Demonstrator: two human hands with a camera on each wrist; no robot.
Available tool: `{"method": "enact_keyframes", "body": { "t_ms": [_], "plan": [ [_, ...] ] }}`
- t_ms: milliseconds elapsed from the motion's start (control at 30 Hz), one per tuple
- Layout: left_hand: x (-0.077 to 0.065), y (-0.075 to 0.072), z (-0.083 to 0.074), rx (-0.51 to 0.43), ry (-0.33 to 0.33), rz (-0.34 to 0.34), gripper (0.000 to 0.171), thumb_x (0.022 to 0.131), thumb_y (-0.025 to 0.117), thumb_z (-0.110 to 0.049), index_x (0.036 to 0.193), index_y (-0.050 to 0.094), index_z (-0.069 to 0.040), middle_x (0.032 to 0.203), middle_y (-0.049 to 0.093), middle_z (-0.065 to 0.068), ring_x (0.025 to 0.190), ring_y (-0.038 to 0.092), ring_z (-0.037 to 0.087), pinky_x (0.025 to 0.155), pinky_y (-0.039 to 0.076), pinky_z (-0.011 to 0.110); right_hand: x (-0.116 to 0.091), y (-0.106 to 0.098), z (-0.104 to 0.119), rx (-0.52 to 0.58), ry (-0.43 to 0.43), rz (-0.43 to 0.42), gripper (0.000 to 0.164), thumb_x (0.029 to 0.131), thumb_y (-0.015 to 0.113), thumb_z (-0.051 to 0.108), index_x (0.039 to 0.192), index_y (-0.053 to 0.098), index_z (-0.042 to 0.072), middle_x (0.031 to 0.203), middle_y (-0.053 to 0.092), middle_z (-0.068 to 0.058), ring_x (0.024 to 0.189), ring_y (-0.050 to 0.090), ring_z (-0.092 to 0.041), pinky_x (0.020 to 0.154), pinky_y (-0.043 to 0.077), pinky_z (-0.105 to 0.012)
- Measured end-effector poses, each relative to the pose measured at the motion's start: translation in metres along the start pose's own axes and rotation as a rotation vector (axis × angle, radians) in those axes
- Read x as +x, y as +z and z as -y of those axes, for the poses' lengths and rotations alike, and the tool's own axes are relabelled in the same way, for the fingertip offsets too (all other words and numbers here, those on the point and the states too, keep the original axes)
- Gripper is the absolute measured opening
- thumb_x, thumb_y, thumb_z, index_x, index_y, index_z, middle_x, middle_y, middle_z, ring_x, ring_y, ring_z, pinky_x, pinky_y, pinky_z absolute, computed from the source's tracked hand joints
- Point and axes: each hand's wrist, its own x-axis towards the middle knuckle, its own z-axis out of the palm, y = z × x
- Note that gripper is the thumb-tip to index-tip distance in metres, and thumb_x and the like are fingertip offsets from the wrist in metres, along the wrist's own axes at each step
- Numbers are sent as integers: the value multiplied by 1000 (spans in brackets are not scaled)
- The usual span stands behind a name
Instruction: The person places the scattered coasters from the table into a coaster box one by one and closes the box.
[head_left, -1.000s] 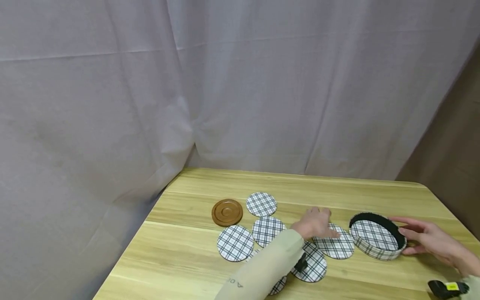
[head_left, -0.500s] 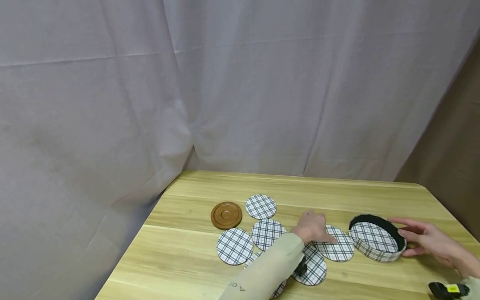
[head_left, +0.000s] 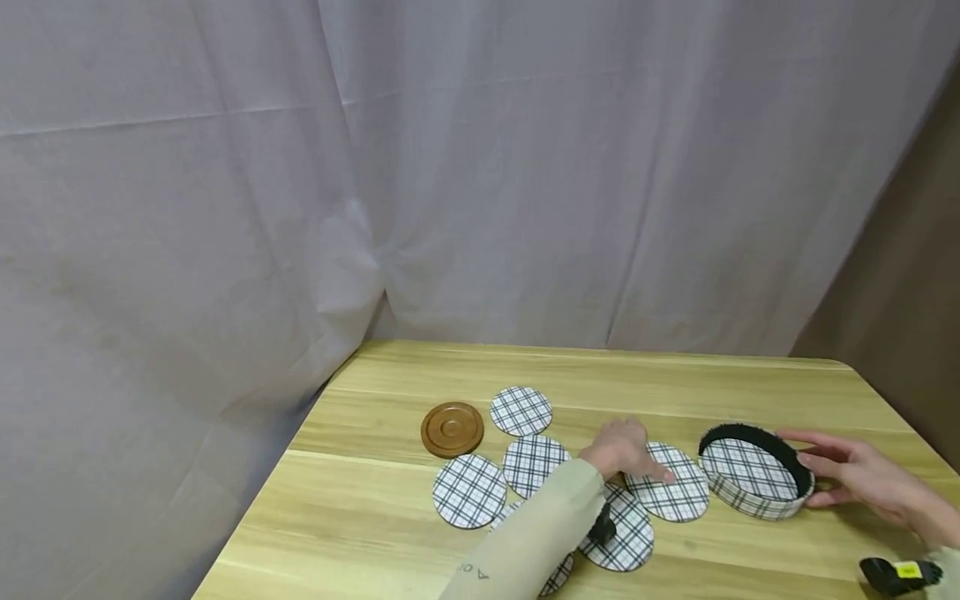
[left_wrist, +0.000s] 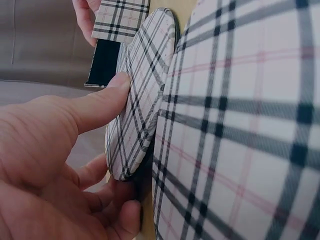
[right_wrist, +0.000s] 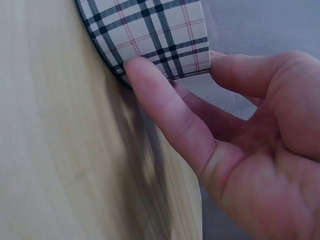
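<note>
My left hand [head_left: 624, 450] pinches a round plaid coaster [head_left: 675, 492], thumb on its patterned face and fingers at its far-left edge. In the left wrist view the thumb lies flat on this coaster [left_wrist: 142, 100], the other fingers curled at the rim behind it. Just right of it stands a round plaid coaster holder [head_left: 757, 504], low-walled and black inside, with plaid showing at its bottom. My right hand [head_left: 855, 475] grips the holder's right side. In the right wrist view, one finger presses the outside of the plaid wall [right_wrist: 160, 35].
Several more plaid coasters lie left of the held one, among them a far one [head_left: 521, 411] and a left one [head_left: 470, 492]; my left sleeve [head_left: 525, 537] covers some. A brown wooden round lid-like disc [head_left: 452, 429] lies at the far left. A grey curtain [head_left: 487, 208] hangs behind the table.
My left hand has drawn slightly left, and its fingers have pulled in to the coaster's edge, uncovering more of its face. The right hand keeps its grip on the holder.
</note>
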Motion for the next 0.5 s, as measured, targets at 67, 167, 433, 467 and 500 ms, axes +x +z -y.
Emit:
{"method": "enact_keyframes", "body": {
  "t_ms": [67,167,433,467,500],
  "plan": [
    [0,0,-1,-54,-26,15,65,68,83,-55,114,59,-16,100,63,-3,83,54,11,78,53,25,-1,-1,1,2,-6,0,47,106,40,9,139,51,41,113,63,26,96,67,-9,73,60,-40],
    [0,0,-1,-114,-62,35,91,68,85,-53,141,44,-18,110,67,-1,94,60,10,87,54,27,-3,-1,0,4,-10,-1,48,106,39,8,140,51,40,114,63,26,96,67,-10,74,60,-40],
    [0,3,1,-152,-75,53,107,69,84,-53,154,25,-25,137,59,0,123,58,16,100,50,31,-2,3,-1,-10,-8,-35,46,106,41,9,139,51,39,113,62,27,94,67,-10,73,60,-41],
    [0,3,1,-145,-74,50,107,70,84,-53,154,25,-25,138,58,0,123,57,16,100,50,31,-2,4,0,-14,-10,-35,46,106,41,10,140,51,38,113,62,27,95,67,-9,73,60,-41],
    [-1,3,2,-136,-69,46,106,70,83,-53,154,26,-25,138,58,0,123,57,15,99,50,30,-2,4,0,-15,-14,-32,46,106,41,9,141,51,37,113,62,27,95,67,-9,73,60,-41]
  ]
}}
